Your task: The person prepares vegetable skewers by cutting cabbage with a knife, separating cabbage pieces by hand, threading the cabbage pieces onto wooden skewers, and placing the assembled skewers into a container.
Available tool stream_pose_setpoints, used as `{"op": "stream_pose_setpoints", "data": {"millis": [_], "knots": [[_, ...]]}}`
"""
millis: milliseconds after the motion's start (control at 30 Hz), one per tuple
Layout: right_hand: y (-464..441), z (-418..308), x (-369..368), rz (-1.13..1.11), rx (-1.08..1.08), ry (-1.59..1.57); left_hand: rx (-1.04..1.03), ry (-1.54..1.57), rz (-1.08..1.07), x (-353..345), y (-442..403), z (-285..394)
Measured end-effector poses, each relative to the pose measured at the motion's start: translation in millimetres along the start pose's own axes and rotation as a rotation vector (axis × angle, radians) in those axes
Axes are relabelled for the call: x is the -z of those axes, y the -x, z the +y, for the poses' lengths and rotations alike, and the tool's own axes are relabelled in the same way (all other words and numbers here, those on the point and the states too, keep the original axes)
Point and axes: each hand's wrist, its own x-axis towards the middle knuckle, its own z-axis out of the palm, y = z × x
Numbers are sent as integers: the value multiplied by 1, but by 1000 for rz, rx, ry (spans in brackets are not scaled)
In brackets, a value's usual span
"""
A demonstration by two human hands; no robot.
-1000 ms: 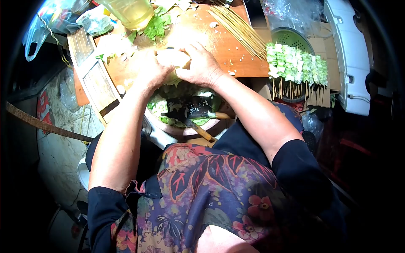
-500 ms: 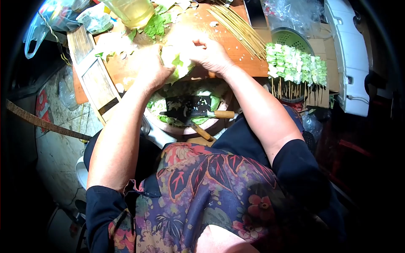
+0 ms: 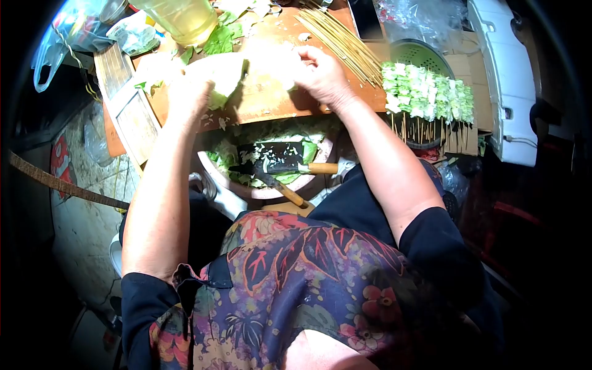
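Note:
On the left side of the wooden table, my left hand grips a pale green cabbage leaf, its fingers partly lost in the glare. My right hand, apart from it, has its fingers curled and pinched around a pale piece of leaf, which the strong light washes out. Below the table edge stands a round tub of green leaf scraps. A dark-bladed cleaver lies across it, with a second wooden-handled tool beside it.
Bare bamboo skewers lie on the wooden table. Skewered chopped greens rest over a green colander at right. A container of yellowish liquid stands at the back, near a slatted wooden board and a phone.
My hands have moved apart: the left shifted left with the cabbage leaf, the right slightly right. The view has shifted a little.

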Motion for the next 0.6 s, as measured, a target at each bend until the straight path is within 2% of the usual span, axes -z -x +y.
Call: {"op": "stream_pose_setpoints", "data": {"millis": [67, 100, 167, 233, 267, 300, 367, 400, 433, 500, 533, 600], "knots": [[-5, 19, -6, 50, 215, 634, 4, 36, 44, 8, -9, -9], [-1, 18, -12, 58, 331, 806, -34, -36, 84, 14, -10, -7], [8, 20, -24, -29, 474, 884, -74, -111, 124, 24, -2, 10], [12, 19, -30, -50, 523, 911, -356, -597, 171, 30, 18, 38], [13, 18, -31, -70, 576, 941, -553, -667, 363, 22, 13, 24], [13, 17, -31, -70, 576, 942, -553, -666, 363, 18, 16, 25], [14, 15, -31, -118, 371, 874, -664, -511, 84, 5, 25, 28], [15, 14, -31, -118, 371, 876, -665, -452, 5, -3, 33, 31], [18, 12, -30, -113, 386, 883, -722, -414, -41, -11, 33, 28], [23, 8, -27, -105, 399, 892, -565, -443, -156, -24, 43, 27], [25, 6, -25, -95, 423, 879, -698, -488, -95, -25, 44, 28], [31, 0, -20, -76, 441, 865, -672, -496, -144, -28, 39, 35]]}}
